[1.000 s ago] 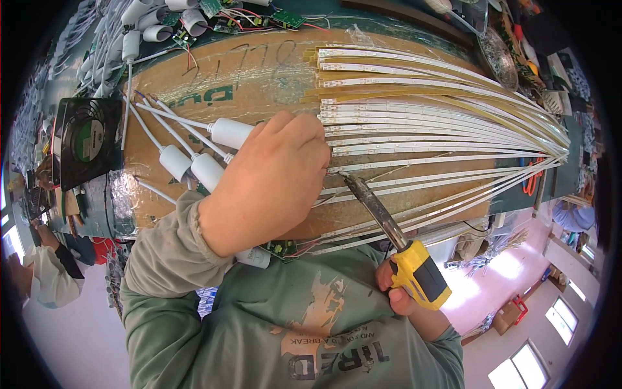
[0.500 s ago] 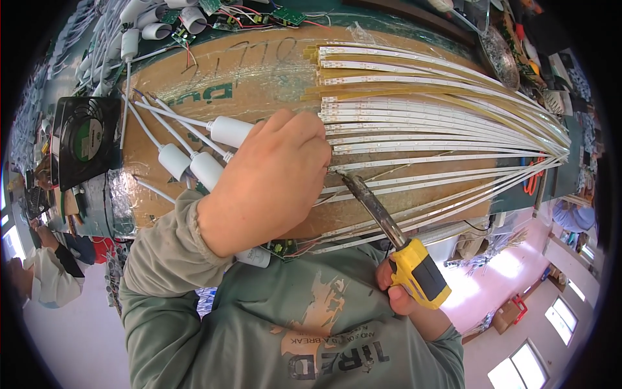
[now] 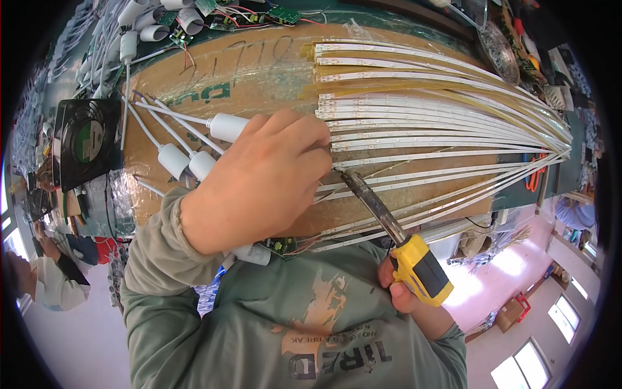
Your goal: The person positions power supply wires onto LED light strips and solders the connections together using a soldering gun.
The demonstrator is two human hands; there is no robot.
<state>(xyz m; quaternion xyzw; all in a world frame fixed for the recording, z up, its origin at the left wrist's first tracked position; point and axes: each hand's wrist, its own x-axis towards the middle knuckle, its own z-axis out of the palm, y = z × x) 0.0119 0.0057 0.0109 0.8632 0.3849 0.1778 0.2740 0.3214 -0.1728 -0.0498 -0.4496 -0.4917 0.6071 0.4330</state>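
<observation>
My left hand (image 3: 259, 181) is closed in a pinch at the ends of the white LED strips (image 3: 414, 141) laid out across the cardboard. What its fingertips hold is hidden behind the knuckles. In my right hand (image 3: 396, 284) is a yellow and black soldering iron (image 3: 421, 269). Its dark metal shaft points up and to the left, and the tip is close by my left fingertips at a strip end; contact cannot be made out. White cylindrical housings (image 3: 173, 161) with white cables lie left of my left hand, one partly covered by it.
A cardboard sheet (image 3: 259, 71) covers the green work surface. On the left stands a black fan (image 3: 87, 139). Circuit boards (image 3: 285, 14) and more white housings crowd the far edge. A circuit board (image 3: 280, 245) with wires lies near my body. Orange-handled scissors (image 3: 535, 175) rest at the right.
My left wrist has shifted slightly left and nearer to me, while its fingertips stay at the strip ends. The soldering iron keeps nearly the same place.
</observation>
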